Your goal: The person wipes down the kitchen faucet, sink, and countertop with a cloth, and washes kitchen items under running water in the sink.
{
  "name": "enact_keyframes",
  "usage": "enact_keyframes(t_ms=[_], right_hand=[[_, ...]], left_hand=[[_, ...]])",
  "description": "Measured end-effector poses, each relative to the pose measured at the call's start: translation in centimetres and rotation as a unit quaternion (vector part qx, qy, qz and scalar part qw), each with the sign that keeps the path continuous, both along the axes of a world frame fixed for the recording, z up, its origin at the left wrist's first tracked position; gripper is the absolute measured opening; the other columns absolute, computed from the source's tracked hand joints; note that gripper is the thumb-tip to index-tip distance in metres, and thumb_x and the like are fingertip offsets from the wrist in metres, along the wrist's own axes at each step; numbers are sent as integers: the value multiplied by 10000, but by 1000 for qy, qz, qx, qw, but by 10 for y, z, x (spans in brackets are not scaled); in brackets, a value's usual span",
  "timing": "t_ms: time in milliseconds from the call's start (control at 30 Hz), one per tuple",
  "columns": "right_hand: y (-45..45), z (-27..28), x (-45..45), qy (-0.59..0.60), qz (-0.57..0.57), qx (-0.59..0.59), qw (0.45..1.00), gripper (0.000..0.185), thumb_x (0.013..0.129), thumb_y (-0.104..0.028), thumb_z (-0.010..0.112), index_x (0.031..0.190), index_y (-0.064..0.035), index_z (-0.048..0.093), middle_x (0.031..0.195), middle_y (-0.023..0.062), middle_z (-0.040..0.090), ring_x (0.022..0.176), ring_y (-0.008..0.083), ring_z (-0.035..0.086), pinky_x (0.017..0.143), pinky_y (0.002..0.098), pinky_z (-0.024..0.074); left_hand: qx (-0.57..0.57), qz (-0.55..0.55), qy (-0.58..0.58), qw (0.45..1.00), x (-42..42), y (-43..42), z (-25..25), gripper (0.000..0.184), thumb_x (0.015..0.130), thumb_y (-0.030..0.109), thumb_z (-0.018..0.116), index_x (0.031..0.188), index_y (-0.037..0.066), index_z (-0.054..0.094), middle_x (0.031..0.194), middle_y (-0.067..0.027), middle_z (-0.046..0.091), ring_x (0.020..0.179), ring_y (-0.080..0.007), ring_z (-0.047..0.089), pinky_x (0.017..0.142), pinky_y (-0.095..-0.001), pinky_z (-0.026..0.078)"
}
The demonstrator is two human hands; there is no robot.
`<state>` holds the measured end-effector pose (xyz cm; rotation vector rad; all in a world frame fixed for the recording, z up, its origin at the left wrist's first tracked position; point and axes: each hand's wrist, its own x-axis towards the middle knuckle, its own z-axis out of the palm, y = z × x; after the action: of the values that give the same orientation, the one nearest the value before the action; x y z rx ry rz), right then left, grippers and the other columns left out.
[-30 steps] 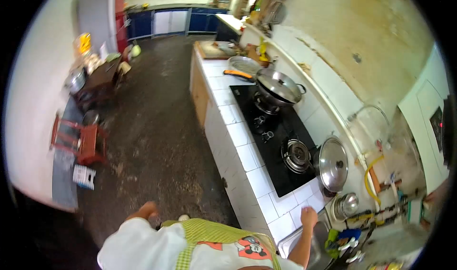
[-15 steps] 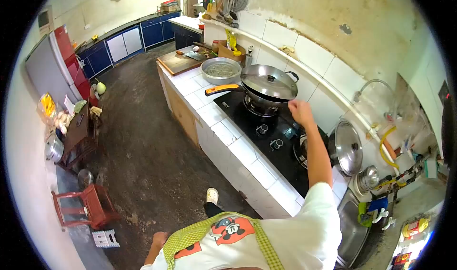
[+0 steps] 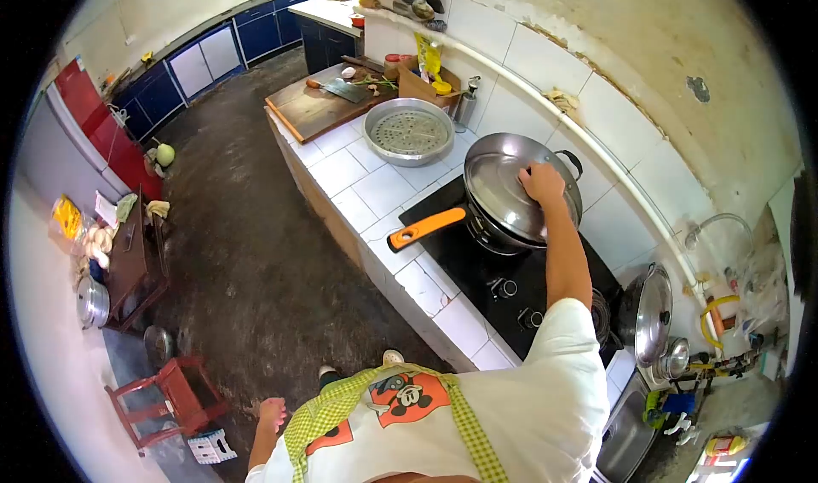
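My right hand [image 3: 543,184] is closed around the knob of a domed metal wok lid [image 3: 498,169]. The lid sits over a dark wok with an orange handle [image 3: 436,225] that points left across the counter edge. The wok rests on a burner of the black gas stove [image 3: 460,266], and my forearm hides part of its right side. Low by my side hangs my left hand [image 3: 273,412], fingers loosely bent, with nothing seen in it. A round metal steamer tray [image 3: 411,131] with holes stands on the white tiles left of the wok.
A cutting board [image 3: 311,112] with a cleaver [image 3: 341,89] lies at the counter's far end. Against the wall stand a cardboard box [image 3: 417,89] and a pump bottle [image 3: 468,104]. Another lidded pan [image 3: 652,313] is at right, near the sink [image 3: 626,432]. A red wooden chair [image 3: 183,398] stands on the floor.
My right hand has moved from beside the wok onto the lid's knob and closed on it. My body and view have moved closer to the stove. My left hand still hangs low.
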<state>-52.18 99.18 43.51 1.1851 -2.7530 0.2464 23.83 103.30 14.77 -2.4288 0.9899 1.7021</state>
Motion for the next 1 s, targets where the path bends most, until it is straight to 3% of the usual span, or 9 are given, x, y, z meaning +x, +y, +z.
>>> enact_keyframes(t_ms=[200, 400, 500, 567, 667, 733, 800, 867, 1000], right_hand=[[-8, -1, 23, 9, -42, -29, 999, 321, 753, -352, 483, 878, -86, 609, 874, 168, 583, 806, 327, 564, 710, 412, 449], [-27, 43, 50, 40, -35, 34, 998, 412, 734, -379, 561, 1009, -73, 585, 940, 188, 580, 852, 329, 558, 741, 419, 437], [-39, 32, 11, 150, 9, -51, 987, 364, 752, -369, 546, 965, -76, 583, 974, 163, 569, 876, 331, 546, 728, 415, 442], [-69, 67, 45, 141, -100, 33, 984, 315, 772, -324, 541, 958, -74, 590, 980, 142, 574, 913, 315, 537, 754, 399, 438], [-144, 61, 30, 76, 56, -120, 988, 298, 774, -310, 521, 895, -49, 601, 871, 141, 606, 830, 304, 568, 720, 390, 449], [-205, 45, 66, -6, 119, -81, 990, 271, 761, -264, 506, 862, -32, 601, 802, 162, 604, 759, 331, 575, 700, 387, 456], [-251, 4, 65, -61, 168, -2, 984, 179, 744, -162, 521, 832, -34, 609, 837, 146, 613, 755, 301, 594, 689, 355, 470], [-298, -54, 80, -63, 78, 74, 992, 208, 740, -206, 512, 837, -53, 613, 829, 137, 616, 758, 306, 590, 707, 380, 466], [-323, -125, 54, 16, 228, 227, 947, 228, 741, -252, 502, 829, -77, 619, 818, 133, 616, 771, 305, 588, 715, 407, 460]], left_hand=[[-13, -150, -9, 989, -2, -90, -9, 144, 759, 237, 522, 782, 98, 549, 614, -14, 484, 480, -127, 422, 390, -280, 328], [-116, -346, 59, 929, 14, -231, -4, 117, 719, 218, 530, 690, 105, 537, 584, -2, 472, 459, -113, 413, 378, -266, 316], [25, -76, 126, 989, 44, -317, -30, 120, 714, 215, 543, 713, 95, 554, 555, 0, 469, 413, -113, 400, 340, -252, 301], [-20, -89, 73, 993, 37, -337, -3, 124, 714, 217, 545, 706, 93, 552, 541, -2, 463, 399, -114, 393, 329, -257, 296], [-45, -143, -8, 989, 30, -416, 25, 140, 714, 220, 550, 725, 81, 555, 523, -11, 463, 374, -120, 394, 315, -270, 298], [-56, -238, -33, 969, 19, -482, 19, 178, 717, 224, 558, 788, 61, 566, 533, -15, 476, 391, -120, 419, 331, -266, 323], [-90, -204, 49, 974, 5, -526, -8, 204, 725, 220, 558, 829, 45, 576, 551, -22, 497, 403, -123, 439, 341, -264, 337], [-148, -218, 124, 957, -20, -571, -20, 190, 733, 208, 557, 821, 43, 588, 551, -22, 494, 390, -121, 427, 331, -259, 321], [-230, -360, 80, 901, -46, -598, 1, 265, 732, 232, 587, 893, 22, 611, 730, -75, 608, 617, -160, 565, 543, -281, 451]])
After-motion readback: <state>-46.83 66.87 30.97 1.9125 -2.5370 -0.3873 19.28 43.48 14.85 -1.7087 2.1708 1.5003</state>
